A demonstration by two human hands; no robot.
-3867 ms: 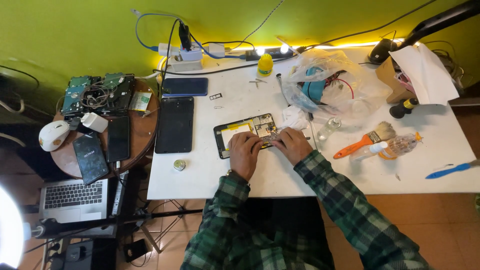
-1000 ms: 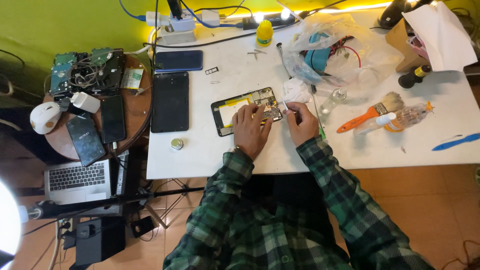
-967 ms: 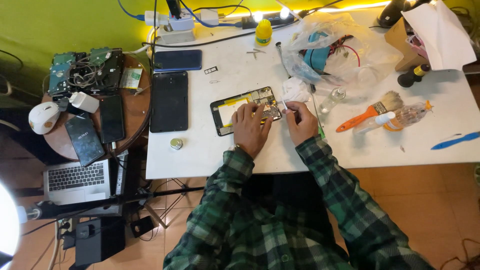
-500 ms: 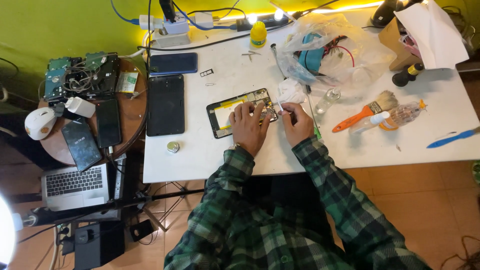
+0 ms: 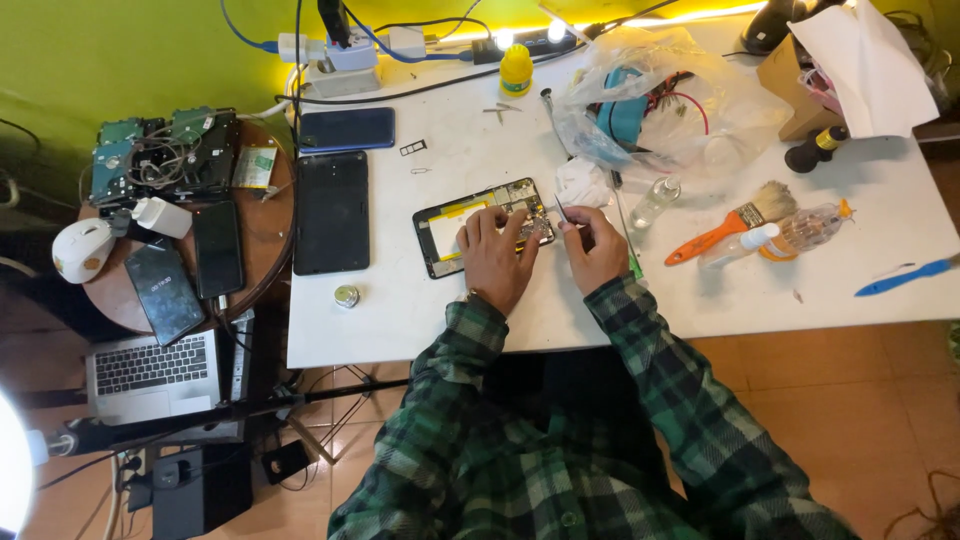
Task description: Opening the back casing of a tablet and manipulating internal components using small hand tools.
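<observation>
White table (image 5: 480, 310): hands (image 5: 497, 255) unmoved on opened tablet (image 5: 480, 222)

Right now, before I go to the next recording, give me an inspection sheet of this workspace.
Surface: white table, crowded along the far edge.
Job's things: opened tablet, insides exposed; thin metal tool.
Clutter: dark tablet, blue phone, orange-handled brush, plastic bag, yellow bottle, blue tool.
Grippers: left hand rests on the opened tablet; right hand pinches the thin metal tool at its edge.
Cables: power strip with leads along the wall.
Surroundings: round side table with phones and drives; laptop below.
</observation>
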